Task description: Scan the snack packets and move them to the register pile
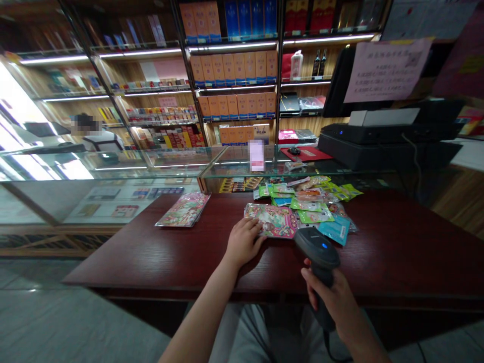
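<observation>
My right hand [333,297] is wrapped round the handle of a black barcode scanner [316,249], whose head points at a heap of small snack packets [313,206] on the dark red wooden table [170,257]. My left hand [244,241] rests on the table with its fingers curled onto the edge of a flat pink packet [273,221] at the front of the heap. A second stack of pink packets [185,209] lies apart, further left on the table.
A glass counter [151,166] runs behind the table, with a black cash register and printer [381,136] at its right end. Lit shelves of boxed goods [234,65] fill the back wall. A person [94,133] sits behind the counter at far left.
</observation>
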A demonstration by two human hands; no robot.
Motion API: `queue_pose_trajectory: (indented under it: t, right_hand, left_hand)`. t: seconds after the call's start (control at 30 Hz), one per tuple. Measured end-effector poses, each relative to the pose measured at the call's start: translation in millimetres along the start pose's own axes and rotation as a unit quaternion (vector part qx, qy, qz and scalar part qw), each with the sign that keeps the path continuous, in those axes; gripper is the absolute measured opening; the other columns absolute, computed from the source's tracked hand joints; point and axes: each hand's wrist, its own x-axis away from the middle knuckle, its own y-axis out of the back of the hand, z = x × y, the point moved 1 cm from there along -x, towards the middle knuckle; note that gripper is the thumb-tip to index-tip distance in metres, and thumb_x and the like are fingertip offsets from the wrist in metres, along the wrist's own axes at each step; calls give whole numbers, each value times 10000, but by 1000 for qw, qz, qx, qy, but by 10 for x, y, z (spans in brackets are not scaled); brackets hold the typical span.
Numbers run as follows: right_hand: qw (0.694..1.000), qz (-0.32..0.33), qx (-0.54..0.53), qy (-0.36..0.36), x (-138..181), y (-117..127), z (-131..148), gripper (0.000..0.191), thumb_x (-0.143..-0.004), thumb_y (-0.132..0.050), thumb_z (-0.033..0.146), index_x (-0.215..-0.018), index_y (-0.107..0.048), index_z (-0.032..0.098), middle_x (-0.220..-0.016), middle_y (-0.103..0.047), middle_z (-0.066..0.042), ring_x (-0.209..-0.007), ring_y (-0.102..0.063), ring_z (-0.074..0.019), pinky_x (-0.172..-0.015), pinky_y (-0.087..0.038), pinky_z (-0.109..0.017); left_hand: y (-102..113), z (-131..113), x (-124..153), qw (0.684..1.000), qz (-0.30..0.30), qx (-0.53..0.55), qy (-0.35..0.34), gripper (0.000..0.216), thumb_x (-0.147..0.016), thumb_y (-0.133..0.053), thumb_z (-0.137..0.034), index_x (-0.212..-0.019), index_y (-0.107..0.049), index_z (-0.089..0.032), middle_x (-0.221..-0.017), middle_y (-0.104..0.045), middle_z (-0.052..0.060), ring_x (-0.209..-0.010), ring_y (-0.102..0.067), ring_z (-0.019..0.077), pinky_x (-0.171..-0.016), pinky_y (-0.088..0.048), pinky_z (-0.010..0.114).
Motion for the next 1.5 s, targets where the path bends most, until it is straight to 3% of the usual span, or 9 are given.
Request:
queue_pose_trajectory:
  t: [0.17,0.33,0.6,0.73,0.87,1.1,1.27,1.37,1.5]
  right_hand:
    - [1000,14,13,2,2,-24,-3,440,-723,-734,518,-915,-593,147,-414,-506,89,-304,-417,-70,-317,-342,-177]
    - [1000,12,11,-4,23,-48,10,449,-714,-741,521,-915,-593,148,-426,-506,89,-309,-416,-70,-315,-340,-179]
    - [999,26,25,3,63,-79,39,523,-706,-734,545,-1000,-586,139,-420,-498,97,-297,-407,-76,-309,-339,-183]
    - [999,27,33,-13,85,-59,36,527,-714,-725,555,-1008,-590,139,-409,-500,92,-301,-420,-91,-317,-356,-199]
    - [999,23,38,-10,83,-24,0,507,-719,-725,551,-995,-591,147,-409,-498,92,-304,-422,-91,-322,-352,-197]
    - [998,11,52,-17,42,-16,-28,529,-711,-721,560,-1017,-588,150,-413,-519,79,-296,-428,-90,-314,-356,-187]
    - [999,21,43,-15,22,-36,-8,516,-708,-724,564,-986,-586,152,-392,-504,86,-288,-425,-90,-308,-350,-185]
    - [999,22,38,-22,18,-42,-20,541,-693,-736,574,-996,-587,151,-396,-515,82,-290,-438,-100,-307,-359,-196]
    - [998,21,39,-33,26,-42,-28,530,-686,-746,567,-982,-602,151,-384,-512,78,-289,-436,-107,-310,-366,-212]
  left_hand:
    - [38,-14,-1,1000,-4,16,-5,449,-832,-615,-471,-1203,-633,-219,-1226,-649,90,-1192,-541,276,-1037,-419,448]
    - [58,-16,-7,1000,-9,29,0,415,-908,-512,-432,-1241,-603,-202,-1246,-634,95,-1228,-511,264,-1068,-387,443]
    - [87,98,6,994,-67,10,87,355,-950,-420,-304,-1249,-580,-199,-1249,-620,91,-1219,-503,237,-1073,-370,410]
    - [188,352,-29,972,-57,-54,220,421,-906,-476,-284,-1302,-521,-148,-1256,-598,143,-1196,-514,267,-1041,-391,409]
    - [287,777,-24,929,20,-148,339,417,-877,-475,-241,-1267,-536,-107,-1257,-584,185,-1210,-506,300,-1016,-394,415]
    - [339,1397,126,842,115,-276,450,529,-895,-422,-299,-1371,-463,-73,-1452,-405,273,-1435,-179,409,-1083,-122,653]
    - [400,1415,153,832,127,-295,453,471,-906,-439,-346,-1255,-566,-57,-1314,-545,282,-1313,-417,396,-1095,-136,621]
    - [458,1307,158,853,97,-291,422,356,-916,-386,-229,-1107,-629,-52,-1076,-666,259,-1073,-608,351,-1025,-292,587]
    - [499,1196,213,878,74,-251,400,349,-910,-350,-164,-1026,-636,-2,-931,-665,290,-915,-659,341,-814,-473,478]
